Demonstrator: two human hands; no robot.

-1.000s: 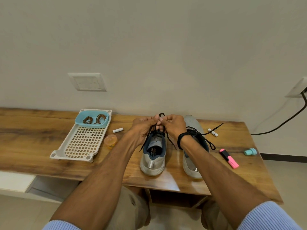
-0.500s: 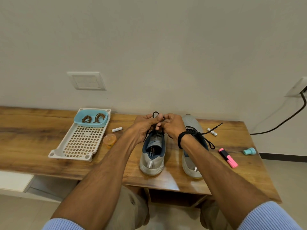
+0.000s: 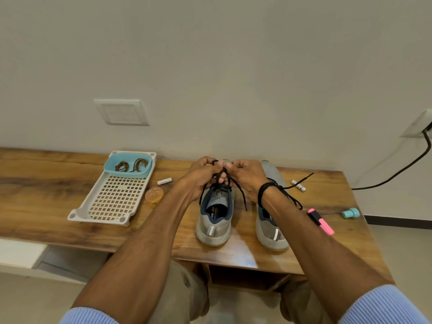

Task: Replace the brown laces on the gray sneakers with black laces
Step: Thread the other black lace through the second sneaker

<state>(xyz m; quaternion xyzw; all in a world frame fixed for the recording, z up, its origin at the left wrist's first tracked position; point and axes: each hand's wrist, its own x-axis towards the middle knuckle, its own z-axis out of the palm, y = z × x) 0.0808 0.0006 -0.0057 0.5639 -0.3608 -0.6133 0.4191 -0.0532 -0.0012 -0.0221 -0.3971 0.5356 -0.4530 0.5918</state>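
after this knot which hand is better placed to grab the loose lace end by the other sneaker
Right, probably. The right hand sits next to the right sneaker, and the loose lace end trails out on that side. The left hand would have to cross over. Both pinch the black lace.

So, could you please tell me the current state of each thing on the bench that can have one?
left hand, pinching black lace
right hand, pinching black lace
black lace, threaded, ends hanging
left sneaker, upright, being laced
right sneaker, upright, laced black
brown laces, removed, coiled in blue tub
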